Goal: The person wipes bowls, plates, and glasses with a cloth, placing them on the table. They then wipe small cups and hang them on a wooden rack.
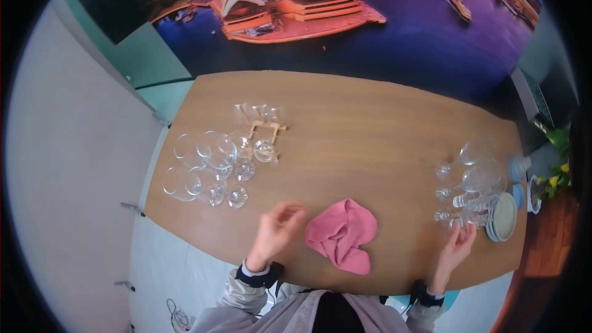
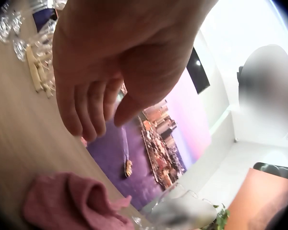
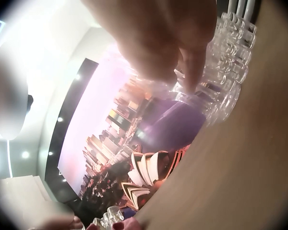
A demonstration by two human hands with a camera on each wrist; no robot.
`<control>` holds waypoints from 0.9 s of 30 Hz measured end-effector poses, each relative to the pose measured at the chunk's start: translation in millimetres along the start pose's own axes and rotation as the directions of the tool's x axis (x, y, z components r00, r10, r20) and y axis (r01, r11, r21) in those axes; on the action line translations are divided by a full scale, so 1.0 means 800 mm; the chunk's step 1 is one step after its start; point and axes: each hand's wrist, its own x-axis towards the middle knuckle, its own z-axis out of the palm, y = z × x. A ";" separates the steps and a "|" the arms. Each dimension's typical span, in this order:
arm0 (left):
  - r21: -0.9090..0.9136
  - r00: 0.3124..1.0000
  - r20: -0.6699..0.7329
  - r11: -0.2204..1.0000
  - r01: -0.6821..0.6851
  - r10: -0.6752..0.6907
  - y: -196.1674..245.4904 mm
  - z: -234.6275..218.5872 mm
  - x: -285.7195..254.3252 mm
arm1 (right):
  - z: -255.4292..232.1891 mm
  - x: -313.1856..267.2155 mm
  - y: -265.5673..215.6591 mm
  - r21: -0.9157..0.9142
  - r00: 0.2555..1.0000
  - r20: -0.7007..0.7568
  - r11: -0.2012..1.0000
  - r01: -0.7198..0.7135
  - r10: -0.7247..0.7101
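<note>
In the head view the left hand (image 1: 277, 229) hovers over the table left of a crumpled pink cloth (image 1: 343, 234), its fingers loosely bent and holding nothing. The left wrist view shows this hand (image 2: 115, 62) above the cloth (image 2: 69, 203). At the right, the right hand (image 1: 455, 251) has its fingertips at a clear glass (image 1: 478, 207) beside a stack of small plates (image 1: 505, 217). Up close, the thumb and finger of that hand (image 3: 168, 38) pinch a clear glass edge, partly hidden by the hand, among other glassware (image 3: 225, 76).
Several stemmed glasses (image 1: 216, 150) stand at the left of the wooden table (image 1: 364, 129), near a small wooden rack (image 1: 268, 126) with glasses. Behind the right-hand glasses are blue-tinted containers (image 1: 517, 169). A plant (image 1: 555, 176) is beyond the table's right edge.
</note>
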 end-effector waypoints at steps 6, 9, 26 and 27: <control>-0.074 0.892 -0.451 0.997 -0.012 -0.023 -0.050 -0.079 -0.021 | -0.011 -0.060 -0.007 -0.129 0.953 0.303 0.991 0.045 -0.004; 0.053 0.784 -0.620 0.999 0.012 0.024 -0.064 -0.096 -0.026 | 0.016 -0.083 -0.009 -0.122 0.902 0.431 0.992 0.022 0.033; 0.013 0.711 -0.690 0.984 -0.178 0.138 -0.090 -0.112 0.009 | 0.126 -0.161 -0.112 0.042 0.418 0.855 0.845 0.534 -0.306; 0.073 0.722 -0.663 0.977 -0.201 0.199 -0.085 -0.107 0.001 | 0.126 -0.159 -0.113 -0.011 0.373 0.899 0.841 0.542 -0.228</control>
